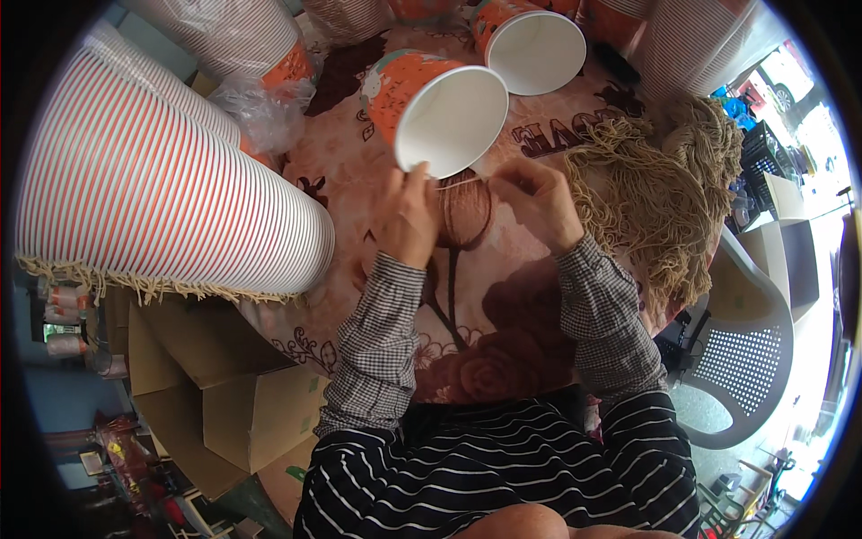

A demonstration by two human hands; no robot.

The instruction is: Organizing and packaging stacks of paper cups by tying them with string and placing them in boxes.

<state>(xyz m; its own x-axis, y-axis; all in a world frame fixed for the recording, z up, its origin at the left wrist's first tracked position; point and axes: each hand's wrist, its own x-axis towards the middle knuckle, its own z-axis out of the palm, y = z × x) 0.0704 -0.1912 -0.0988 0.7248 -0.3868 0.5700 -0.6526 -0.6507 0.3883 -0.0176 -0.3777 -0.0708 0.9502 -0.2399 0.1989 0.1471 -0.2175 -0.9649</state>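
Observation:
A large orange paper cup (pixel 395 88) with a white inside lies tipped on the flowered tablecloth, its mouth facing me. Just below its rim, a short length of pale string (pixel 460 184) stretches between my two hands. My right hand (pixel 540 199) pinches one end of it between thumb and fingers. At the other end is my left hand (pixel 409 216), slightly blurred, its fingers closed on the string and its fingertips against the lower left of the cup's rim. A second cup (pixel 537 54) of the same kind lies on its side behind, to the right.
Long nested stacks of cups (pixel 180 180) lie at the left, with string fringe under the nearest. Plastic-wrapped stacks (pixel 224 36) stand along the back. A heap of beige strings (pixel 651 198) covers the table's right side. Beyond are an open cardboard box (pixel 269 413) and a grey chair (pixel 741 359).

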